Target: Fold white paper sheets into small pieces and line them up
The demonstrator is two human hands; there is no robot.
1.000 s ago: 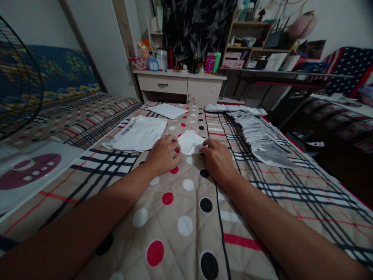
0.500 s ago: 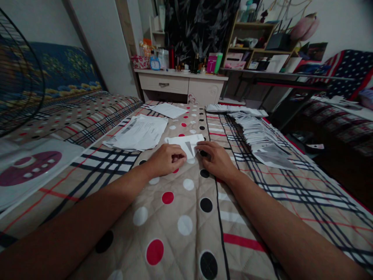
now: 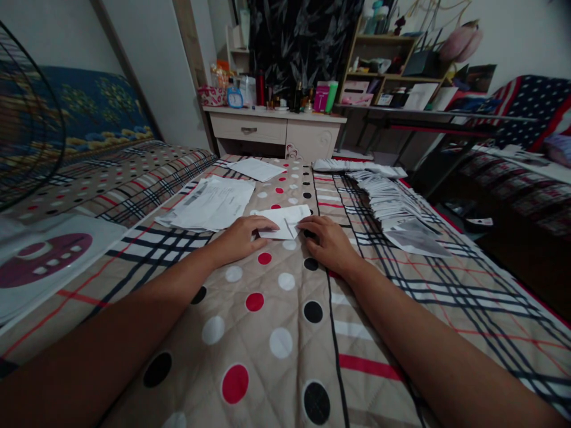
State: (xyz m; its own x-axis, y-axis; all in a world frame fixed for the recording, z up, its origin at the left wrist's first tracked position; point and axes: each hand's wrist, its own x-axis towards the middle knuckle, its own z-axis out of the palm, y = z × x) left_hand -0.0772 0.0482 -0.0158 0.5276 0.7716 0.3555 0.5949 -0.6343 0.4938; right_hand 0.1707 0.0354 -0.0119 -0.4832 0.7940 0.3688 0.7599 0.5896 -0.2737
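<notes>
A small folded white paper [image 3: 285, 219] lies on the quilt in front of me, its near side creased into an overlapping flap. My left hand [image 3: 241, 239] rests at its left end, fingers stretched over the paper and thumb apart below them. At the right end, the fingertips of my right hand [image 3: 329, 241] touch the paper's edge, fingers loosely bent with the thumb apart. Left of the paper is a pile of printed white sheets [image 3: 214, 202]. A long fanned row of folded papers [image 3: 388, 199] lies on the right.
Another white sheet [image 3: 256, 169] and a flat white bundle [image 3: 357, 167] lie farther back on the quilt [image 3: 281, 368]. A plastic bag with a purple print [image 3: 49, 258] is at left. Beyond the bed stand a drawer cabinet [image 3: 250, 128] and a fan [image 3: 31, 119].
My left hand has uncurled and shifted slightly left, its fingers now spread over the paper. The near flap of the paper now lies flatter. My right hand has barely moved.
</notes>
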